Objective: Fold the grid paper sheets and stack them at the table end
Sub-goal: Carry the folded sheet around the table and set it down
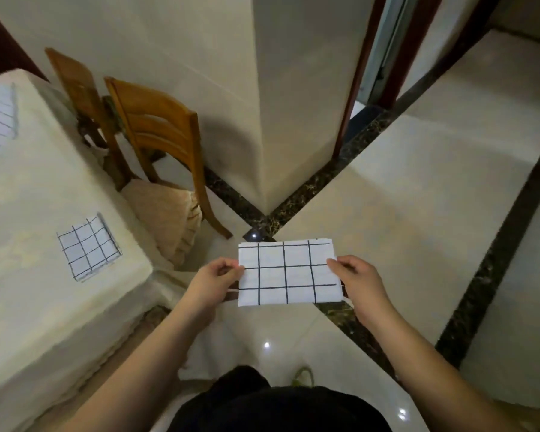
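While both hands pinch its ends, folded grid sheet hangs (over floor).

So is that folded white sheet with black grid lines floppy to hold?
Probably only a little: the folded white grid-lined paper sheet, pinched at both side edges by left hand and right hand, spans flat without sagging. Likely light; thin layered edges show.

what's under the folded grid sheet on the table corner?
The folded grid sheet lies on the cream tablecloth, which hides the table itself. Whether more folded sheets sit beneath it cannot be told; only its top face and edges show.
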### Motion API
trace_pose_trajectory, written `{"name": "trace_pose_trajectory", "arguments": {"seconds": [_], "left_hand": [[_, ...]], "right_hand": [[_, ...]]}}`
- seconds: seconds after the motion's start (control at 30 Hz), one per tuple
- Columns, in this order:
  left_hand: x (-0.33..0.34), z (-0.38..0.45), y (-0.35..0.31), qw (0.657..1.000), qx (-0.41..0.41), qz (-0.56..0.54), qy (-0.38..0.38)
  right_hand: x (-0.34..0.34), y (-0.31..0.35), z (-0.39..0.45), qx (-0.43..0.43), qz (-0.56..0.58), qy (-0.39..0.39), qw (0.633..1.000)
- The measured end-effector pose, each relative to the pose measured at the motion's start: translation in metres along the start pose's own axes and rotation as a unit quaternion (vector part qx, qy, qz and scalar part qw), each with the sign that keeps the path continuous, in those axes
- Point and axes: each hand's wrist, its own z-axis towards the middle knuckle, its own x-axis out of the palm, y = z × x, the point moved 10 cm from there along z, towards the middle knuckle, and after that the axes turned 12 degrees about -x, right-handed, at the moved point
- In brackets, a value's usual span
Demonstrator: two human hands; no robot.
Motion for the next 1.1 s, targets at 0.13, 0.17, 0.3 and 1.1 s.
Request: {"name": "trace_pose_trajectory", "arguments": {"seconds": [0.13,0.17,0.3,1.1], "left_hand": [[-0.015,0.021,-0.018,0.998,-0.002,-0.051,-0.026],[-0.021,0.028,-0.022,0.998,-0.001,-0.063,-0.032],[-0.046,0.06,-0.04,0.994,-0.006,-0.1,-0.05],[-0.264,0.201,-0.096,0.951,-0.032,-0.238,-0.194]], "right_hand": [[0.028,0.016,0.044,-0.003,-0.027,0.052,0.998],[0.037,0.019,0.055,-0.004,-0.031,0.064,0.997],[0.078,0.035,0.099,-0.009,-0.055,0.106,0.993],[0.4,0.12,0.291,-0.018,-0.129,0.317,0.939]]}}
